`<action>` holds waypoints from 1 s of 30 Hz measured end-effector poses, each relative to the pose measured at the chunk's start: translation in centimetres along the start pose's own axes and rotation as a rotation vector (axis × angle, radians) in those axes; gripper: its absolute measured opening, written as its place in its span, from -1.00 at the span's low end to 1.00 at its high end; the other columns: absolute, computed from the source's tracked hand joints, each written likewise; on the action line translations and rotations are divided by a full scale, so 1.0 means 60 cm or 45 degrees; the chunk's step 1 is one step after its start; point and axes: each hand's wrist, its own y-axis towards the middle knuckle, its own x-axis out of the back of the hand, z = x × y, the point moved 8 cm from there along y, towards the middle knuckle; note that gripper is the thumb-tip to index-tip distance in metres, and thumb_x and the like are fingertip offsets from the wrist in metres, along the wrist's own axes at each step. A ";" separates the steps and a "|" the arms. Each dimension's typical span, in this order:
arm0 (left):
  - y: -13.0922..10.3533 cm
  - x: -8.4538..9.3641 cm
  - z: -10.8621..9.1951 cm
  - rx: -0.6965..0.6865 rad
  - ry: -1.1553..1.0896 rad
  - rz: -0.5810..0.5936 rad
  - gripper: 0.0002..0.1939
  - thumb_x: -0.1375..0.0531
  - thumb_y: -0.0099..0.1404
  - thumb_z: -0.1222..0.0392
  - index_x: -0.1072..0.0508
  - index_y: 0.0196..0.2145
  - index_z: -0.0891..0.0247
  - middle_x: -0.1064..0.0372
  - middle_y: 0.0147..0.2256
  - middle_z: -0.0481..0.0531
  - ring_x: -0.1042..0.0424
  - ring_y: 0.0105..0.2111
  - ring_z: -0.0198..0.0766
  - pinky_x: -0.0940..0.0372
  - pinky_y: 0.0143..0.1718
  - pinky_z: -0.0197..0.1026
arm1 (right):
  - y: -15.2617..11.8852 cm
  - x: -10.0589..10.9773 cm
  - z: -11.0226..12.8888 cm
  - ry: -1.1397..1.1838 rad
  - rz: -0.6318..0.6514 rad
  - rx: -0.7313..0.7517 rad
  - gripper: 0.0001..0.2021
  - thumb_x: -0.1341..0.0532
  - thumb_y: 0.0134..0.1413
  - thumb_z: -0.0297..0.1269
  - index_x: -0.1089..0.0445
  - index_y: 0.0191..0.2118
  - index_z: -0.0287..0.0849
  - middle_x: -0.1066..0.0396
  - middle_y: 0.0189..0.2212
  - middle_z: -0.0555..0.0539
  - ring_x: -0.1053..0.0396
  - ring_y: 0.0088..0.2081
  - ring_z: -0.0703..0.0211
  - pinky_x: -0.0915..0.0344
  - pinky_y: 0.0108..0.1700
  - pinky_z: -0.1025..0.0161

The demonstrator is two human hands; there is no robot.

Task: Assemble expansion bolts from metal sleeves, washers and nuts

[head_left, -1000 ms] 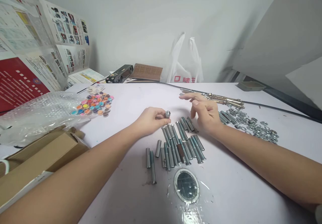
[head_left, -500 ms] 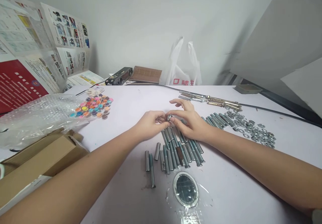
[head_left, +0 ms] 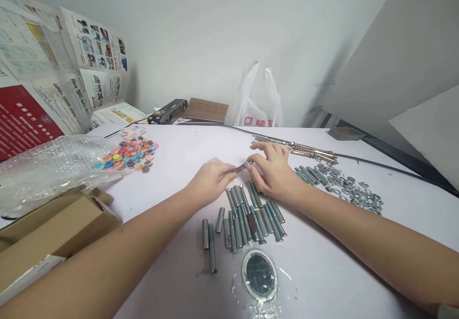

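Above the near pile of metal parts, my left hand [head_left: 211, 179] pinches a slim metal bolt [head_left: 241, 168] between thumb and fingers. At the bolt's right end, the thumb and index finger of my right hand [head_left: 273, 171] close round a small shiny nut [head_left: 248, 163], its other fingers raised. Just below both hands lies a pile of zinc-coloured bolts and metal sleeves [head_left: 239, 221], one of them brown. A separate sleeve [head_left: 205, 234] and a bolt [head_left: 212, 249] lie to its left. Beyond my right wrist are more metal rods or sleeves [head_left: 311, 175] and loose nuts and washers [head_left: 358, 193].
Silver and gold-coloured bolts [head_left: 304, 149] lie at the back right near a shallow grey tray [head_left: 345, 133]. Coloured discs [head_left: 132, 154], bubble wrap [head_left: 60, 159] and a cardboard box [head_left: 68, 235] occupy the left. A round dark disc in plastic [head_left: 259, 275] lies in front; a white bag [head_left: 254, 104] stands behind.
My hands have moved slightly apart, so the bolt between them now shows. My right hand has shifted right with the nut at its fingertips. The whole view has shifted slightly.
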 end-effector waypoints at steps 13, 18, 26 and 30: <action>-0.003 0.002 0.010 0.194 -0.134 0.045 -0.65 -0.02 0.40 0.01 -0.51 -0.11 0.21 -0.53 -0.27 0.05 -0.44 -0.22 -0.17 -0.27 -0.15 -0.12 | -0.011 -0.026 -0.239 -0.205 0.582 -0.944 -0.51 0.11 0.22 -0.13 -0.52 -0.31 -0.28 -0.41 -0.18 -0.38 -0.31 -0.08 -0.29 -0.18 -0.09 -0.14; -0.001 -0.004 0.013 0.205 -0.135 0.097 -0.67 -0.01 0.40 0.02 -0.51 -0.23 0.21 -0.53 -0.31 0.00 -0.44 -0.27 -0.19 -0.26 -0.20 -0.15 | -0.043 -0.041 -0.289 -0.350 0.619 -1.056 -0.46 0.11 0.22 -0.10 -0.50 -0.16 -0.38 -0.37 -0.11 -0.48 -0.25 -0.01 -0.41 -0.13 -0.04 -0.19; -0.001 -0.005 0.016 0.237 -0.138 0.104 -0.65 -0.01 0.39 0.00 -0.52 -0.28 0.22 -0.53 -0.30 0.00 -0.44 -0.26 -0.18 -0.25 -0.19 -0.16 | -0.053 -0.047 -0.297 -0.463 0.607 -1.059 -0.41 0.13 0.23 -0.05 -0.50 -0.12 -0.41 -0.35 -0.09 -0.46 -0.20 0.03 -0.37 -0.04 0.03 -0.16; -0.001 -0.004 0.015 0.238 -0.140 0.100 -0.64 -0.01 0.40 0.00 -0.52 -0.32 0.22 -0.53 -0.31 -0.01 -0.44 -0.25 -0.19 -0.24 -0.18 -0.17 | -0.044 -0.019 -0.306 -0.509 0.552 -1.072 -0.38 0.15 0.22 0.03 -0.52 -0.21 -0.36 -0.33 -0.09 -0.44 -0.17 0.03 -0.39 -0.02 0.03 -0.15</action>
